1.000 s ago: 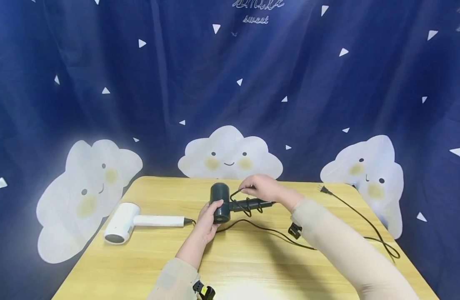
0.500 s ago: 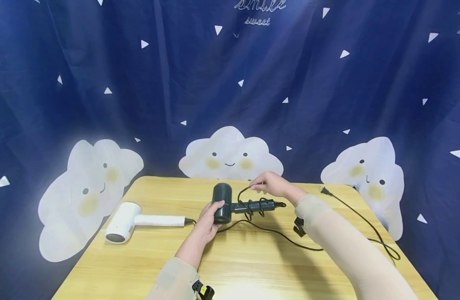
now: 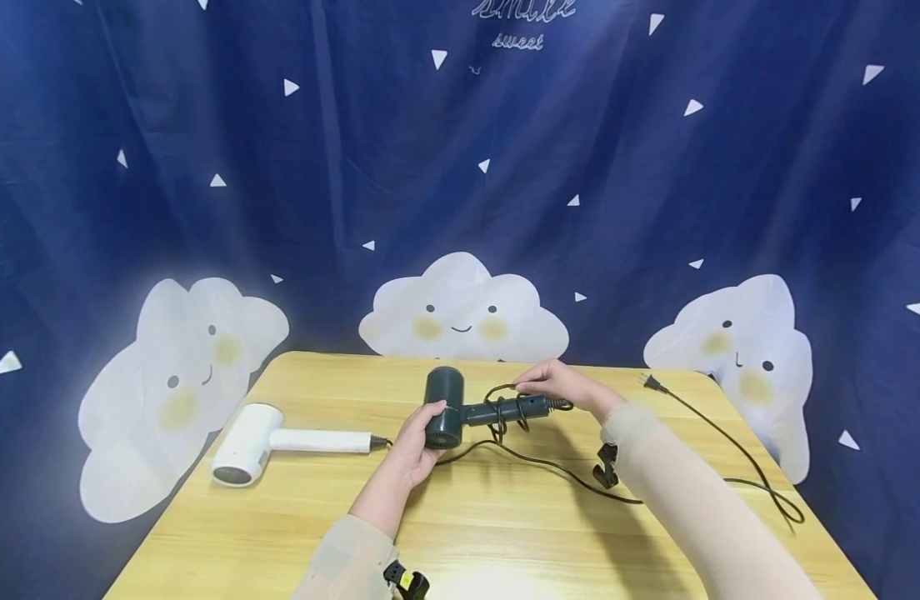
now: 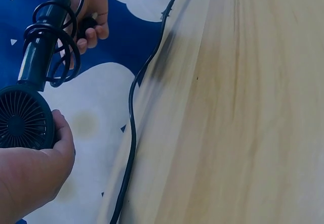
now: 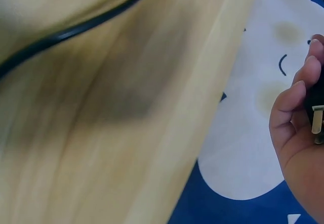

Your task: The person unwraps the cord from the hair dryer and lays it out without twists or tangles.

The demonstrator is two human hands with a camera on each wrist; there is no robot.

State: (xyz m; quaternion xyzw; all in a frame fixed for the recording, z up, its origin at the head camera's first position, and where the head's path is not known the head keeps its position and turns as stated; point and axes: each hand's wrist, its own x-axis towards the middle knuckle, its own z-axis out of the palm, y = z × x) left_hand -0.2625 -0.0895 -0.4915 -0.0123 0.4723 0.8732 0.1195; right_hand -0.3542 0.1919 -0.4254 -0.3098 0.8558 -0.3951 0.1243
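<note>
In the head view my left hand (image 3: pixel 413 448) grips the head of a dark hair dryer (image 3: pixel 445 390), raised over the table with its handle pointing right. The left wrist view shows that hand (image 4: pixel 38 171) round the body beside the round vented end. A black cord (image 4: pixel 63 54) is looped loosely around the handle. Beyond the handle, my right hand (image 3: pixel 563 387) pinches the cord near its end. In the right wrist view, the curled fingers of my right hand (image 5: pixel 298 123) hold a black plug (image 5: pixel 315 100), its metal prongs showing.
A white hair dryer (image 3: pixel 250 442) lies on the wooden table (image 3: pixel 460 533) at the left. Its black cord (image 3: pixel 550 463) runs rightward under the dark dryer, loops at the right and ends in a plug (image 3: pixel 652 382). A blue curtain (image 3: pixel 460 167) hangs behind.
My right hand has moved right along the handle, rising slightly and then coming down near the handle's end, with the cord drawn along. My left hand has stayed almost still.
</note>
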